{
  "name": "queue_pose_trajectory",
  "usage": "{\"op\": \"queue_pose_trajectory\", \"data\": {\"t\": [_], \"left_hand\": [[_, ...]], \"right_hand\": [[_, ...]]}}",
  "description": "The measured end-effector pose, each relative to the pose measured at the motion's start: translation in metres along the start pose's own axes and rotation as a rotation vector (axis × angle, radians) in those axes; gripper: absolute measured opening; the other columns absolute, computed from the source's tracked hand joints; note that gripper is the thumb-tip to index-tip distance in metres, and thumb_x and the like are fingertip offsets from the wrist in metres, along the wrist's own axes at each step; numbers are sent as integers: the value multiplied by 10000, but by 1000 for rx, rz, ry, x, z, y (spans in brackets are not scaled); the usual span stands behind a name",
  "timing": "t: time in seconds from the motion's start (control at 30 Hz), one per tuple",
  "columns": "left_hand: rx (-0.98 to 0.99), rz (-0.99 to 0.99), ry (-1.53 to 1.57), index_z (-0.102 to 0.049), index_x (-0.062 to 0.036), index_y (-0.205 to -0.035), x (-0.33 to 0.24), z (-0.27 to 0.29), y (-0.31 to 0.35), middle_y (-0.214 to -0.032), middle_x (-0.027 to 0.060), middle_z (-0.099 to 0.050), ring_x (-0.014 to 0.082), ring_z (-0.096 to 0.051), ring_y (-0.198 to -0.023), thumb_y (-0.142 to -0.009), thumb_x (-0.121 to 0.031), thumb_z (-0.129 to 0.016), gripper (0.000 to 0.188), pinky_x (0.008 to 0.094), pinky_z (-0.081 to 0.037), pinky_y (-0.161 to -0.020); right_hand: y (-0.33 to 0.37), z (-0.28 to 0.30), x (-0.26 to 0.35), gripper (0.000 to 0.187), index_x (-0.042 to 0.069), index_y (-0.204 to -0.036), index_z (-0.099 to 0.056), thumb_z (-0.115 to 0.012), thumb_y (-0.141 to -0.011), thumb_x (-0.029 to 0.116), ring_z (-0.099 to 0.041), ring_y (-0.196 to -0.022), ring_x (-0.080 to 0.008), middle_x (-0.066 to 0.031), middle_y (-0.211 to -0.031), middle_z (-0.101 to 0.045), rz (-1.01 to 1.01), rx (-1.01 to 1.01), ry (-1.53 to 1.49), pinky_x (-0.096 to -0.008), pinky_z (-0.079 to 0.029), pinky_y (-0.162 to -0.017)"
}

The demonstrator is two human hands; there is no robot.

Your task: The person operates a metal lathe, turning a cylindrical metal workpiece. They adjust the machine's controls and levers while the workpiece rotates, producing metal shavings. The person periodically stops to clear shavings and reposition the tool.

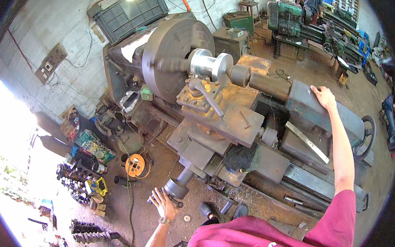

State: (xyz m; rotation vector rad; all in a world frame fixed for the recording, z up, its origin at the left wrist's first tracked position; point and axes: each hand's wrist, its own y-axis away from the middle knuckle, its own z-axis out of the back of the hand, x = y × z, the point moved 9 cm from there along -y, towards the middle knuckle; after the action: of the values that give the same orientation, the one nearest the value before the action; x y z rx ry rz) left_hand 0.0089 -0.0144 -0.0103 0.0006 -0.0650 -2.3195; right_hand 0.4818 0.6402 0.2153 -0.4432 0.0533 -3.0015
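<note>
The left hand (163, 203) gripped the cross-slide handle (174, 190) at lower centre; the right hand (324, 96) rested open on the tailstock (314, 112). Feeding slowly and evenly suited the spinning workpiece (209, 65).

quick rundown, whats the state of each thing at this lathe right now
chuck: motion-blurred, apparently spinning
shiny metal workpiece: clamped in the chuck, tailstock tip against its end
left hand: gripping the crank handle
right hand: resting flat on the tailstock
flat metal bar: lying loose on the bed
orange cable reel: on the floor, wound
</note>
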Motion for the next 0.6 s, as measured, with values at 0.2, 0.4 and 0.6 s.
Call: {"op": "queue_pose_trajectory", "data": {"t": [0.2, 0.4, 0.6], "left_hand": [[3, 2, -53, -290, 103, -1460, -7, 5, -2, -1559, 354, -112, 504, -44, -1472, -544, -401, -818, 1171, 652, 8, -1168], [95, -54, 13, -316, 122, -1435, 6, -13, -11, -1543, 353, -182, 492, -105, -1466, -568, -506, -830, 1187, 622, -29, -1183], [102, -150, 146, -355, 136, -1391, 22, -29, -19, -1520, 348, -256, 475, -175, -1455, -679, -611, -739, 1102, 596, -94, -1188]], "right_hand": [[0, 1, 2, 652, 73, -1127, -710, -470, -919, 642, -625, -1104, -393, -221, -1129, -681, 28, -44, -25, -465, -466, -955], [-5, -1, -1, 654, 71, -1132, -706, -461, -927, 641, -618, -1118, -397, -224, -1138, -677, 24, -81, -11, -473, -458, -961], [0, -2, 2, 689, 63, -1191, -680, -437, -929, 652, -592, -1158, -394, -235, -1222, -636, 31, -12, -14, -466, -452, -990]]}}
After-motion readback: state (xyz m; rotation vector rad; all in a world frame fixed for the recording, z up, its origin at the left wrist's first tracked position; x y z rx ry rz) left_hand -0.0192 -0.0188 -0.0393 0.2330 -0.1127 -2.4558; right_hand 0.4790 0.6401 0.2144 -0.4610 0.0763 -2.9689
